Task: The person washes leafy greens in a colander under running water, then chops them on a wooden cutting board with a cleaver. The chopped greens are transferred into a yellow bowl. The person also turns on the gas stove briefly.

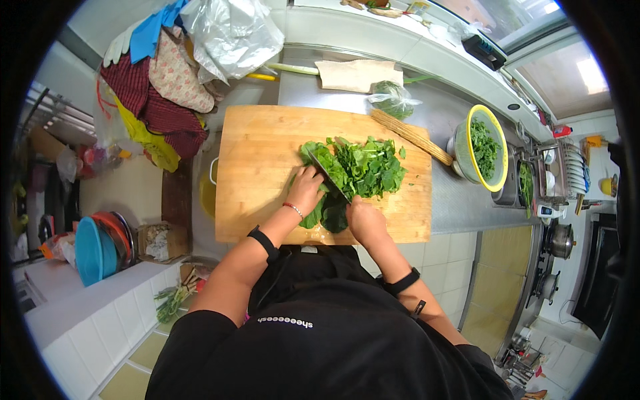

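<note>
A wooden cutting board [260,150] lies before me with leafy greens on it. My right hand [367,220] grips the handle end of a kitchen knife [330,177], whose blade slants up and left across the leaves. Left of the blade, my left hand [306,190] presses on uncut leaves [312,216] with its fingertips close to the knife. Cut greens [375,167] form a pile to the right of the blade. Part of the leaves is hidden under my left hand.
A bundle of thin sticks [410,136] lies over the board's upper right corner. Beyond it sit a bagged green vegetable [393,100] and a beige cloth [357,75]. To the right, a yellow-rimmed colander [471,112] holds greens beside the sink [505,192]. Blue basin [92,250] at left.
</note>
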`<state>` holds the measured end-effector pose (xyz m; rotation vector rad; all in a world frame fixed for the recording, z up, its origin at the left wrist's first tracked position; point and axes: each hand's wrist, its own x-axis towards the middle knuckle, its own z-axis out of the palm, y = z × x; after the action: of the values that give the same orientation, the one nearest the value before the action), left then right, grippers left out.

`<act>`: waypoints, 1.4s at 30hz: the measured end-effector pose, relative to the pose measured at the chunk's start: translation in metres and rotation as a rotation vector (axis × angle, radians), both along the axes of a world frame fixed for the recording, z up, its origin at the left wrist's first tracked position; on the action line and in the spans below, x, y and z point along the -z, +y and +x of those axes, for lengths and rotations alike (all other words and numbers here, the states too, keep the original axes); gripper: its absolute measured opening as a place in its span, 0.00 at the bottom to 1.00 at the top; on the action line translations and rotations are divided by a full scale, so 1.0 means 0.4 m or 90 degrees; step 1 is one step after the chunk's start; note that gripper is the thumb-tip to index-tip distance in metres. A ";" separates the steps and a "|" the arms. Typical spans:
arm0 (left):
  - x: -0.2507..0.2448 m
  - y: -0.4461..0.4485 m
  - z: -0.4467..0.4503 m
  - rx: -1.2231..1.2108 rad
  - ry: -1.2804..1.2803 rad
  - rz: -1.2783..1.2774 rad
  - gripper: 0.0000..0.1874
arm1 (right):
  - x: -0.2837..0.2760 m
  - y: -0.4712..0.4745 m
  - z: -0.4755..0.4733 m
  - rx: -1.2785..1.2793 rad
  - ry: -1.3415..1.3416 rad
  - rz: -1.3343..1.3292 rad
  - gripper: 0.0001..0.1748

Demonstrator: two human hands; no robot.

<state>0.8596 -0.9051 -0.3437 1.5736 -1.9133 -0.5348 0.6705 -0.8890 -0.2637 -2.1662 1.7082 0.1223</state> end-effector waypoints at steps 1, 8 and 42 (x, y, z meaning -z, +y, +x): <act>0.010 0.002 -0.002 -0.008 -0.001 -0.029 0.18 | 0.018 -0.010 0.012 -0.008 0.011 -0.007 0.14; 0.025 0.043 -0.007 0.014 0.038 0.000 0.17 | 0.113 -0.025 0.014 -0.013 -0.048 -0.040 0.15; 0.002 0.195 -0.048 -0.129 0.151 0.018 0.12 | 0.117 0.032 -0.049 -0.043 -0.217 0.027 0.16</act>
<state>0.8403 -0.8271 -0.3446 1.6211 -1.5577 -0.6321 0.6509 -0.8762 -0.3106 -2.0724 1.4292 -0.1808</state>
